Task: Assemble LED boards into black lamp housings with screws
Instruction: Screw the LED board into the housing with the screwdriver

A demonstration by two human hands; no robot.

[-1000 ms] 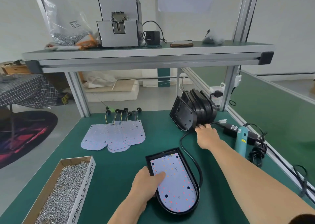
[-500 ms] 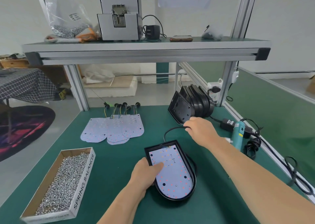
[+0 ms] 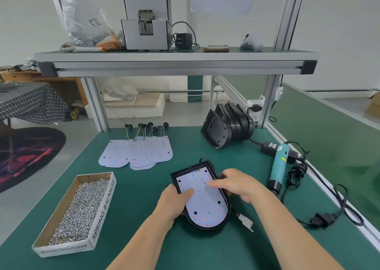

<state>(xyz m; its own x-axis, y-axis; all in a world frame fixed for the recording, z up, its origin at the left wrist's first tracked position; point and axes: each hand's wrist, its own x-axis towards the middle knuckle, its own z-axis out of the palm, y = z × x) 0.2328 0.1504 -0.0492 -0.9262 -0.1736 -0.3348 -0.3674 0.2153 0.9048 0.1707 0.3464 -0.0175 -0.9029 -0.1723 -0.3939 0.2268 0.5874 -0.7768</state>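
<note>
A black lamp housing [image 3: 225, 218] lies on the green mat in front of me, with a white LED board [image 3: 205, 207] seated inside it. My left hand [image 3: 173, 202] grips the housing's left rim, its thumb lying on the board. My right hand [image 3: 236, 184] reaches over from the right, and its straight fingers press on the upper part of the board. A white connector [image 3: 245, 222] on the housing's cord lies just right of the housing.
An open box of screws [image 3: 82, 210] sits at the left. Spare LED boards [image 3: 137, 152] with wires lie beyond it, and a stack of black housings [image 3: 228, 126] leans at the back right. A teal electric screwdriver [image 3: 278, 167] and cables [image 3: 339, 208] lie along the right edge.
My right hand came back from the stack of housings, drawing the cord along, and now presses on the board. The left hand has kept its hold on the housing.
</note>
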